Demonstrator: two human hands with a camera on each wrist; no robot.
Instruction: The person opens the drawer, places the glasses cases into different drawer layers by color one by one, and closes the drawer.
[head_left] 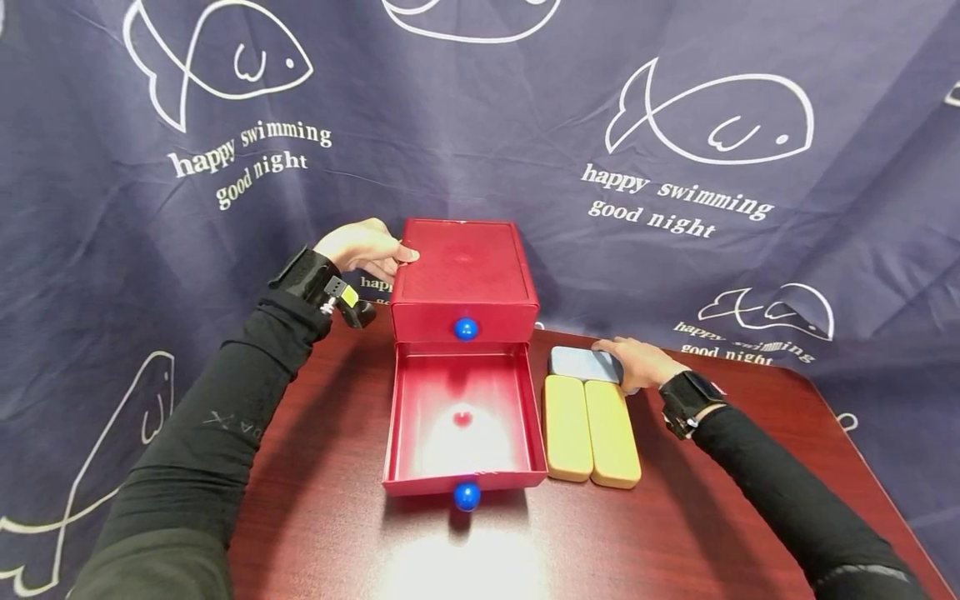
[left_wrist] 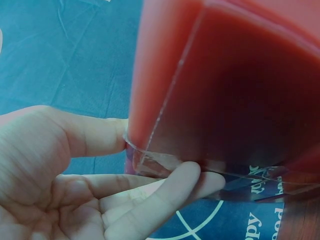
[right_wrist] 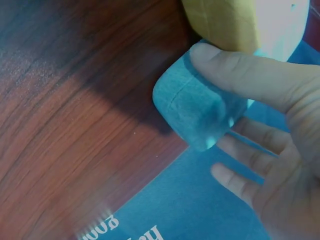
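A red two-drawer box [head_left: 461, 262] stands at the back of the table, its lower drawer [head_left: 427, 400] pulled out and its upper drawer in. My left hand [head_left: 367, 248] holds the box at its left rear edge, thumb on top. In the left wrist view, thumb and fingers [left_wrist: 150, 200] lie on either side of that corner. To the right of the box, my right hand [head_left: 637, 364] grips the right end of a light blue block [head_left: 577, 364]. Its thumb [right_wrist: 240, 72] lies along one side, fingers on the other. Two yellow blocks [head_left: 567, 429] lie side by side in front.
Blue ball knobs [head_left: 467, 497] sit on both drawer fronts. The reddish-brown wooden table [head_left: 322, 500] carries everything. A dark blue curtain [head_left: 465, 125] with white fish drawings and lettering hangs behind it. The yellow blocks lie close beside the pulled-out drawer.
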